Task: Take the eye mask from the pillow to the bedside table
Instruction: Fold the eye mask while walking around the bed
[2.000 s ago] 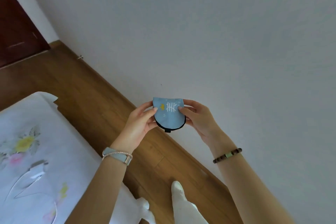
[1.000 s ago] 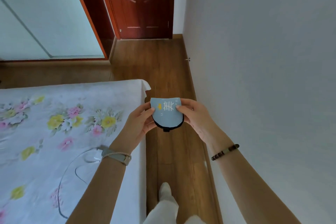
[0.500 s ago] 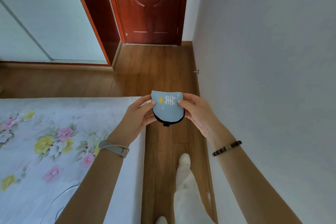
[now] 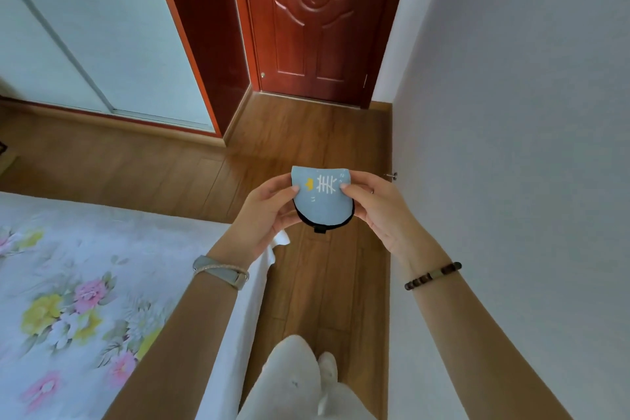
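The eye mask (image 4: pixel 322 203) is light blue with a white fish-bone print, a small yellow mark and black edging; it is folded in half. Both hands hold it up in front of me over the wooden floor. My left hand (image 4: pixel 267 210) pinches its left edge and my right hand (image 4: pixel 376 208) pinches its right edge. A small black tab hangs from its bottom. No pillow or bedside table is in view.
The bed (image 4: pixel 85 283) with a white floral sheet fills the lower left. A narrow strip of wooden floor (image 4: pixel 317 133) runs between the bed and the white wall (image 4: pixel 511 147) on the right. A dark red door (image 4: pixel 313 20) stands ahead, a pale sliding wardrobe (image 4: pixel 85 27) left of it.
The view has swung from the wall to face the door and moved forward along the bed. Both hands have kept the folded mask between them the whole time.
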A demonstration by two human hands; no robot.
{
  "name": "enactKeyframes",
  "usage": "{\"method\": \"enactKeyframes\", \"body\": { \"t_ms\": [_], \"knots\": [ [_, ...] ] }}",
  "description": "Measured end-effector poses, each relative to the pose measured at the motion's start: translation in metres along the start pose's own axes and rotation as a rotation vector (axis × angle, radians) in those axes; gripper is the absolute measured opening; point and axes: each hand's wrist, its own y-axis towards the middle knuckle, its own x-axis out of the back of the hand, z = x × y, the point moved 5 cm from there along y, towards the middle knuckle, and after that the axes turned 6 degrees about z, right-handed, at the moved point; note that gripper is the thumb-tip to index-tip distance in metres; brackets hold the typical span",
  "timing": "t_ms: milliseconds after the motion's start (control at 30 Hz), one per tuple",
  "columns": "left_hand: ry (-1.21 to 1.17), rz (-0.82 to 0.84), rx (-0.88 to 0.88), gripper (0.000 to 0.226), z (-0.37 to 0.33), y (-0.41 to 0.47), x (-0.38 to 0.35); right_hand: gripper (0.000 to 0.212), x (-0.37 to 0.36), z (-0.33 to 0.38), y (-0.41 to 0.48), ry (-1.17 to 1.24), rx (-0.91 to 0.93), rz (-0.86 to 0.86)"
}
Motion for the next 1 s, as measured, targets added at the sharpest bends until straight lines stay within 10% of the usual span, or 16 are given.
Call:
{"method": "enactKeyframes", "body": {
  "t_ms": [1000],
  "knots": [
    [-0.180, -0.413, -0.143, 0.032, -0.204, 0.333, 0.268, 0.033, -0.155, 0.161, 0.495, -0.072, -0.108, 0.388]
  ]
}}
